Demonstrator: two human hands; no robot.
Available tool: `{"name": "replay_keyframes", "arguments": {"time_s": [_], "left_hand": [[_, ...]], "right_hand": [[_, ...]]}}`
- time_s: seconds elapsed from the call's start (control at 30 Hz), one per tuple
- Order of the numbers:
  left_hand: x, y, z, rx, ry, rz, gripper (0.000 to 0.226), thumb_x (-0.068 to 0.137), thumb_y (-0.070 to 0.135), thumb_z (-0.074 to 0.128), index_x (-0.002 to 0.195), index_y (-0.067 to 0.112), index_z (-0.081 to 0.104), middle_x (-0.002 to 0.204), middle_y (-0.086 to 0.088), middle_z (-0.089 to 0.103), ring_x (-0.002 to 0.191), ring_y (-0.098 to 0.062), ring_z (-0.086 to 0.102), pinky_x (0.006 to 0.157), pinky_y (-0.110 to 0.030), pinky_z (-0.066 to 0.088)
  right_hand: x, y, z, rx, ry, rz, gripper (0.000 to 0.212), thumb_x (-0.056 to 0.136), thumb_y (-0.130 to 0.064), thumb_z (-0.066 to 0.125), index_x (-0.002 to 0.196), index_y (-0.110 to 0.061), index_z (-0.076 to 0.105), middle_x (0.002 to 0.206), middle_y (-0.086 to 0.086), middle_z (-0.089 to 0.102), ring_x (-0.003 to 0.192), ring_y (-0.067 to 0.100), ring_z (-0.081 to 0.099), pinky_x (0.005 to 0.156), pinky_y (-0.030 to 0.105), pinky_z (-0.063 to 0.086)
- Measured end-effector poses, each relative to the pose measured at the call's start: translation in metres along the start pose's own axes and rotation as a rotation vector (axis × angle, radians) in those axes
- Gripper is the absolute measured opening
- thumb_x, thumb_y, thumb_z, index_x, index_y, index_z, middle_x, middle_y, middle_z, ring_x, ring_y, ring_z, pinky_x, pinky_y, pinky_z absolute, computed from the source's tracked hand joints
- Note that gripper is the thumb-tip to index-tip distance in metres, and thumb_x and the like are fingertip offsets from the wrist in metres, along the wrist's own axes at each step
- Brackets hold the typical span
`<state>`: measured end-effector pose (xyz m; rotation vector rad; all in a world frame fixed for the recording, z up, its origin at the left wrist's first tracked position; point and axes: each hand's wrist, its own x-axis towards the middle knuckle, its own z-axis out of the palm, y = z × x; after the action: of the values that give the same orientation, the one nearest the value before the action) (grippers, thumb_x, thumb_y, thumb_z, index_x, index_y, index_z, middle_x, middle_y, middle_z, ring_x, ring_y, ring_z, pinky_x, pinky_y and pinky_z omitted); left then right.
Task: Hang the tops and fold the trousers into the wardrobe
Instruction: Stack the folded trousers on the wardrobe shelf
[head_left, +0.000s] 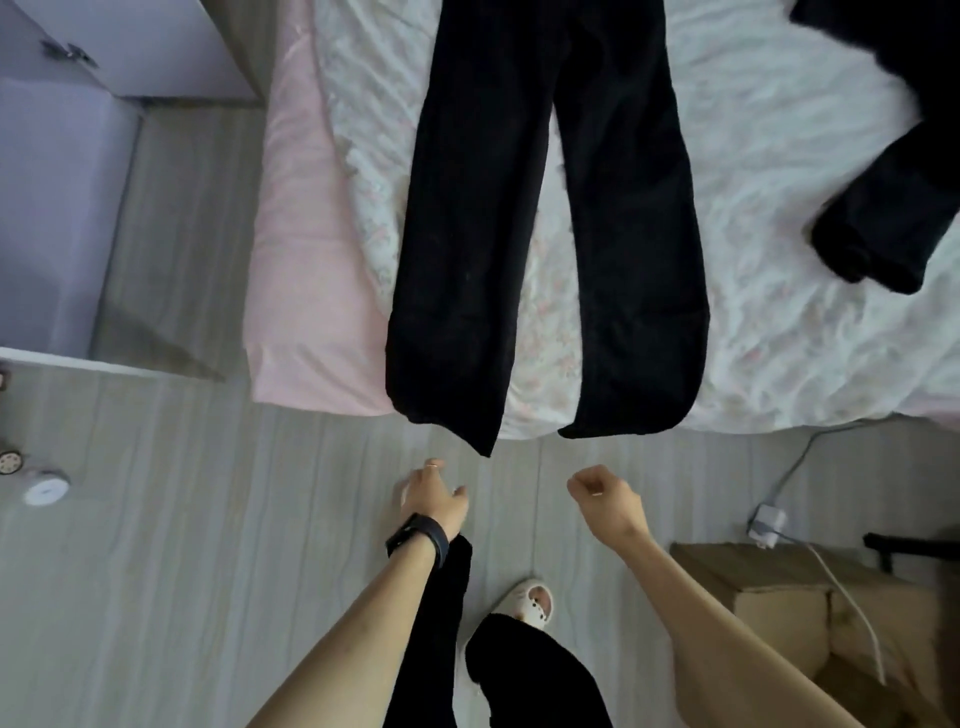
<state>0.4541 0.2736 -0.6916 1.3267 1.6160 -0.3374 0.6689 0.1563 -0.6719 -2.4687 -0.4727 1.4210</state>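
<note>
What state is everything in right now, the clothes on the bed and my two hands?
black trousers: unfolded, laid flat on the bed, legs apart, hems hanging over the bed's edge.
second black garment: unfolded, rumpled, on the bed, partly out of frame.
left hand: fingers relaxed, holding nothing.
right hand: curled into a fist, holding nothing.

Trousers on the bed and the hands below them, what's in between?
Just bare floor, seen in the head view, between the cuffs of the trousers and the left hand and right hand.
</note>
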Motion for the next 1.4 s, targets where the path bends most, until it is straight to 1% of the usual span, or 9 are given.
{"name": "replay_keyframes", "arguments": {"time_s": [0.23, 0.37, 0.53, 0.63, 0.73, 0.9, 1.03, 1.2, 1.4], "left_hand": [[-0.016, 0.113, 0.039, 0.0, -0.079, 0.255, 0.041, 0.094, 0.025, 0.06, 0.134, 0.023, 0.049, 0.14, -0.002, 0.047, 0.105, -0.019, 0.06, 0.083, -0.028, 0.046], [-0.022, 0.176, 0.068, 0.019, -0.066, 0.344, 0.039, 0.096, 0.032, 0.06, 0.133, 0.026, 0.05, 0.138, 0.001, 0.048, 0.106, -0.019, 0.061, 0.084, -0.031, 0.051], [-0.015, 0.242, 0.122, 0.061, -0.011, 0.358, 0.03, 0.094, 0.04, 0.062, 0.12, 0.027, 0.056, 0.13, 0.004, 0.052, 0.106, -0.018, 0.06, 0.087, -0.037, 0.055], [-0.007, 0.262, 0.162, 0.085, -0.025, 0.284, 0.035, 0.092, 0.045, 0.062, 0.121, 0.026, 0.056, 0.13, 0.003, 0.053, 0.113, -0.02, 0.057, 0.09, -0.039, 0.053], [-0.004, 0.274, 0.212, 0.165, 0.046, 0.168, 0.053, 0.088, 0.06, 0.058, 0.129, 0.025, 0.054, 0.134, 0.0, 0.049, 0.128, -0.026, 0.047, 0.111, -0.045, 0.035], [0.001, 0.283, 0.268, 0.129, 0.156, -0.051, 0.075, 0.088, 0.073, 0.046, 0.14, 0.02, 0.046, 0.146, -0.005, 0.034, 0.146, -0.029, 0.022, 0.118, -0.065, 0.004], [0.02, 0.296, 0.287, 0.063, 0.223, -0.164, 0.078, 0.09, 0.07, 0.047, 0.144, 0.014, 0.04, 0.148, -0.013, 0.03, 0.149, -0.036, 0.015, 0.116, -0.068, 0.01], [0.018, 0.286, 0.291, 0.092, 0.26, -0.147, 0.044, 0.095, 0.041, 0.051, 0.134, 0.018, 0.052, 0.14, -0.009, 0.039, 0.145, -0.034, 0.024, 0.115, -0.069, 0.014], [-0.01, 0.239, 0.276, 0.236, 0.22, 0.011, 0.051, 0.097, 0.031, 0.051, 0.144, 0.016, 0.039, 0.129, -0.002, 0.055, 0.12, -0.024, 0.054, 0.102, -0.041, 0.04]], "right_hand": [[0.023, -0.022, -0.117, 0.119, 0.222, -0.025, 0.022, 0.097, -0.038, 0.062, 0.114, -0.024, 0.061, 0.103, -0.007, 0.066, 0.094, 0.017, 0.061, 0.08, 0.031, 0.046], [0.051, -0.028, -0.174, 0.144, 0.258, -0.071, 0.025, 0.098, -0.038, 0.062, 0.118, -0.023, 0.059, 0.109, -0.006, 0.066, 0.085, 0.003, 0.059, 0.066, 0.023, 0.044], [0.108, -0.027, -0.21, 0.057, 0.154, -0.136, 0.044, 0.096, -0.035, 0.065, 0.134, -0.016, 0.053, 0.114, -0.01, 0.057, 0.105, 0.015, 0.061, 0.086, 0.029, 0.044], [0.137, -0.024, -0.213, -0.019, 0.046, -0.168, 0.033, 0.094, -0.041, 0.066, 0.119, -0.02, 0.059, 0.103, -0.01, 0.063, 0.093, 0.013, 0.06, 0.077, 0.025, 0.043], [0.16, -0.014, -0.225, -0.065, -0.04, -0.206, 0.02, 0.097, -0.044, 0.061, 0.099, -0.025, 0.064, 0.084, -0.011, 0.068, 0.08, 0.011, 0.062, 0.065, 0.022, 0.045], [0.176, -0.01, -0.244, -0.064, -0.178, -0.201, 0.025, 0.097, -0.04, 0.061, 0.083, -0.021, 0.068, 0.077, -0.002, 0.074, 0.074, 0.014, 0.066, 0.078, 0.034, 0.054], [0.186, -0.01, -0.251, -0.053, -0.24, -0.213, 0.025, 0.096, -0.037, 0.064, 0.087, -0.016, 0.073, 0.08, -0.003, 0.076, 0.086, 0.014, 0.073, 0.089, 0.039, 0.056], [0.188, -0.009, -0.254, -0.129, -0.233, -0.217, 0.025, 0.096, -0.042, 0.062, 0.091, -0.02, 0.073, 0.077, -0.008, 0.076, 0.091, 0.014, 0.07, 0.092, 0.039, 0.056], [0.187, -0.011, -0.252, -0.152, -0.124, -0.231, 0.022, 0.097, -0.033, 0.062, 0.085, -0.016, 0.072, 0.072, -0.007, 0.075, 0.083, 0.015, 0.071, 0.087, 0.042, 0.058]]}}
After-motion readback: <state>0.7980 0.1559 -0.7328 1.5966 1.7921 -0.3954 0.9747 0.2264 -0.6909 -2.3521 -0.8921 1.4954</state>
